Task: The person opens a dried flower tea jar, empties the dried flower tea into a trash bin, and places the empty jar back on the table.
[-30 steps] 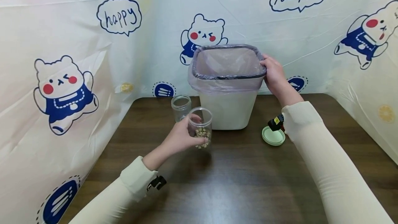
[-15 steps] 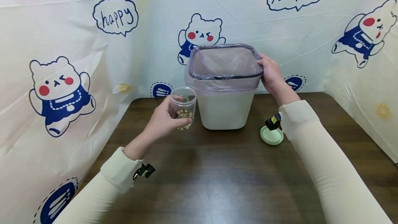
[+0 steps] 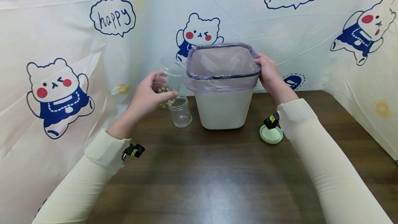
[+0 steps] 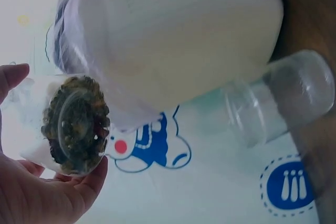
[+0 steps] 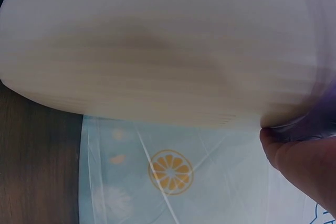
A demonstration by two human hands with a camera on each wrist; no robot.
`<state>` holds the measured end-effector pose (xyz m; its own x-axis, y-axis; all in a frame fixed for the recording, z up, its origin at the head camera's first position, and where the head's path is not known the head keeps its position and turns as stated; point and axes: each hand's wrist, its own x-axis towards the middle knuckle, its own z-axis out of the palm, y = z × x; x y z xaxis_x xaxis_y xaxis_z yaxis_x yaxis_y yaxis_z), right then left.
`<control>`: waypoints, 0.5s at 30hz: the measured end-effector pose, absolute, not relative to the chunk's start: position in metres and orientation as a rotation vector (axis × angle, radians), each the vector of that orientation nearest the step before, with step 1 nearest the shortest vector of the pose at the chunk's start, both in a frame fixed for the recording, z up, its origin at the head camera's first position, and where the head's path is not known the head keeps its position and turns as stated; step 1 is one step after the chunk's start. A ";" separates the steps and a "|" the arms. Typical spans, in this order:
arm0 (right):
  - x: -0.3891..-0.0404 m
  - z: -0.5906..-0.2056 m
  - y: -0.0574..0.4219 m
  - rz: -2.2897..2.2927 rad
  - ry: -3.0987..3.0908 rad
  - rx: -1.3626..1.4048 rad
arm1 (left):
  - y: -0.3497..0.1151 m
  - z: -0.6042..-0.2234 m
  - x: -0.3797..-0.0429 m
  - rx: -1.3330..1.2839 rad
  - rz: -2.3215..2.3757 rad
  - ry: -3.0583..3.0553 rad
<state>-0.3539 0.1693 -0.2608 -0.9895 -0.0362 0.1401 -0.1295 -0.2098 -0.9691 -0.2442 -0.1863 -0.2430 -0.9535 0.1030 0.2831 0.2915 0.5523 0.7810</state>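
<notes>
My left hand [image 3: 144,96] grips a clear jar [image 3: 172,75], raised above the table and left of the bin. Small dried buds [image 3: 164,96] lie in its bottom; the left wrist view shows them dark through the jar's base [image 4: 79,124]. A white trash can [image 3: 222,110] stands with a translucent purple liner [image 3: 224,85] folded over its rim. At the rim's right side my right hand [image 3: 268,71] holds on, its fingers partly hidden. A second clear jar [image 3: 181,115], lidless with no contents visible, stands upright below the held one.
A pale green round lid [image 3: 271,134] lies on the brown wooden table [image 3: 217,172], right of the trash can. Behind the table hangs a printed cloth [image 3: 149,40] with cartoon bears, which also runs along both sides.
My left hand has carried the jar of buds leftward and up, away from the table, past the second jar, which is now uncovered. The right hand stays on the bin's rim.
</notes>
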 end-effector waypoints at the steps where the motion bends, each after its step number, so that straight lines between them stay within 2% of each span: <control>1: -0.354 -0.261 0.169 2.391 -1.929 0.202 | -0.187 -0.240 -0.246 -0.319 -1.333 -2.591; 15: -0.353 -0.260 0.168 2.379 -1.945 0.213 | -0.187 -0.202 -0.271 -0.232 -1.116 -2.685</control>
